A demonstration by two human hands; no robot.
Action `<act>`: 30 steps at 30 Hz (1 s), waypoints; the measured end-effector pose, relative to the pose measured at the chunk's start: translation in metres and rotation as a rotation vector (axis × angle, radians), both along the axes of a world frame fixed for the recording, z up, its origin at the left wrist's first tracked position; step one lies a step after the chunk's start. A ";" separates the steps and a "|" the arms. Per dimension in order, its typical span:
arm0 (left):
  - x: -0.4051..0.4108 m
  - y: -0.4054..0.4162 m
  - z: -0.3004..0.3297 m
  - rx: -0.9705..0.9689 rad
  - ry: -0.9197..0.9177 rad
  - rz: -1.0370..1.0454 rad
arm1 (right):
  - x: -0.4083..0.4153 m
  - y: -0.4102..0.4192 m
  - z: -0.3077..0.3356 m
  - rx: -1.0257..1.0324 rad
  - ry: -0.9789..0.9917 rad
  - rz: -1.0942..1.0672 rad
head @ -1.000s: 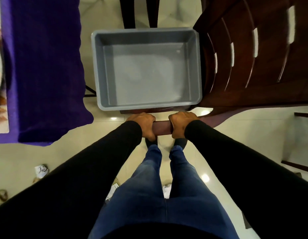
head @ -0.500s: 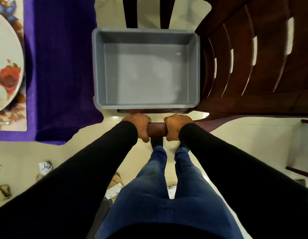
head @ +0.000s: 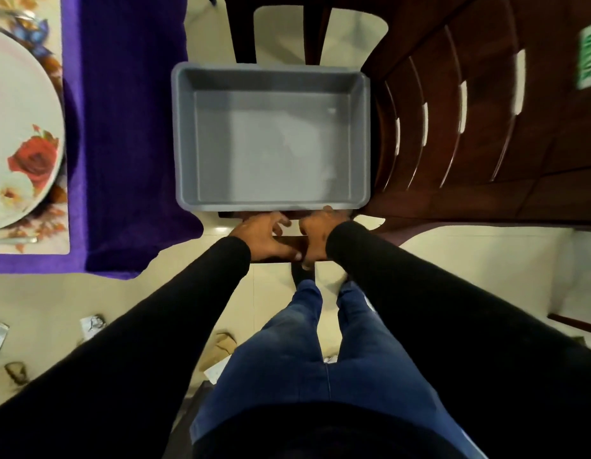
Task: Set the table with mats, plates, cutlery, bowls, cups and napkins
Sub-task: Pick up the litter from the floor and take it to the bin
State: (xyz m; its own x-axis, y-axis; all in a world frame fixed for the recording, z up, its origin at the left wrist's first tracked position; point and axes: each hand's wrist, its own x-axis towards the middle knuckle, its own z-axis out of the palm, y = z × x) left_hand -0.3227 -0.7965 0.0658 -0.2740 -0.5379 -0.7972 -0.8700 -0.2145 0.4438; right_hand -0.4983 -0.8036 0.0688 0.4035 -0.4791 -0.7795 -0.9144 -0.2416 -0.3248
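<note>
Left grip (head: 259, 235) lay on the brown chair rail (head: 292, 248) with fingers loosely spread toward the near rim of the gray tub, thumb down over the rail's near edge; it rested there rather than clamped. Right grip (head: 315, 238) was curled over the same rail just beside the left one, knuckles up and fingers wrapped out of sight underneath. The two grips were nearly touching.

Gray tub (head: 271, 137) sat directly beyond both grips, its near rim just past the fingertips (contact with the rim can't be confirmed). Nothing showed inside it but bare floor. It rested on the dark brown chair (head: 469, 127), whose slatted back rose at the tub's right.

Task things lay well off to the left of the grips, not within their hold: a floral plate (head: 21, 134) with a red rose print sat on a patterned mat (head: 57, 223) on the desk, which was covered by a purple cloth (head: 128, 127). A piece of metal cutlery (head: 12, 240) lay on the mat just beside the plate's near edge; type can't be told.

Black sleeves and blue jeans filled the lower frame, with small scraps (head: 92, 324) scattered on the tiled floor (head: 55, 299).
</note>
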 end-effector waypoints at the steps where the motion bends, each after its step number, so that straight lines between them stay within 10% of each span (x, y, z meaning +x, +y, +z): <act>1: -0.004 0.000 0.006 -0.016 0.093 0.187 | 0.000 -0.009 0.010 -0.004 -0.034 -0.044; 8: -0.057 -0.021 0.077 -0.433 0.335 0.698 | -0.031 -0.066 0.098 -0.308 -0.198 -0.327; 19: -0.202 -0.052 0.188 -0.573 0.694 0.700 | -0.165 -0.083 0.236 -0.640 -0.302 -0.509; 30: -0.345 -0.051 0.221 -0.642 0.618 0.944 | -0.360 -0.093 0.284 -0.846 -0.431 -0.357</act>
State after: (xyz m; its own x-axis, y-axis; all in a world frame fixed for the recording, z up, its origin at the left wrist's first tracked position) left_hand -0.6679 -0.8472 0.2864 0.1902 -0.9601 -0.2050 -0.1155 -0.2293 0.9665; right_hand -0.8578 -0.8968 0.3524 0.2958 -0.9539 0.0496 -0.8236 -0.2810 -0.4926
